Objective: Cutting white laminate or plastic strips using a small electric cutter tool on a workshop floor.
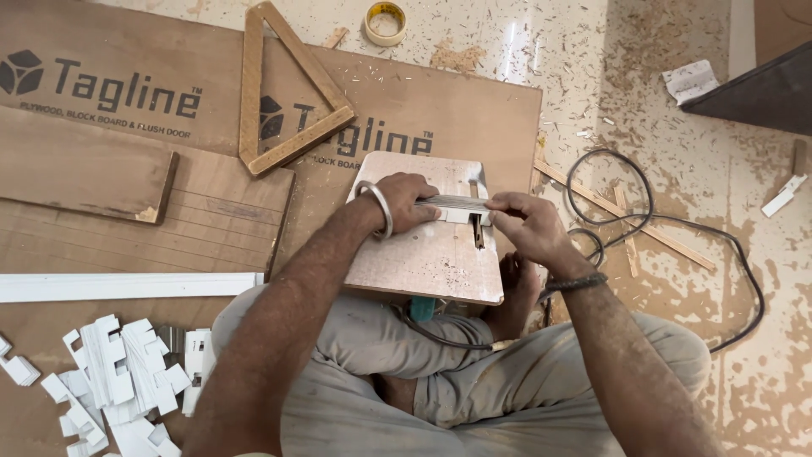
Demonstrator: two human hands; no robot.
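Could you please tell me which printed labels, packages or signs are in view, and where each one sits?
Far plywood sheet, top left: brown, dark grey printed logo and lettering.
Nearer plywood sheet, behind the hands: brown, same dark print, partly covered.
Paper scrap, top right floor: white, crumpled.

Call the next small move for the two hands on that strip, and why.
Probably ease the thin strip a little further toward the slot in the small board. Left hand and right hand pinch it from either end, flat on the board, and its white piece sits right at the slot.
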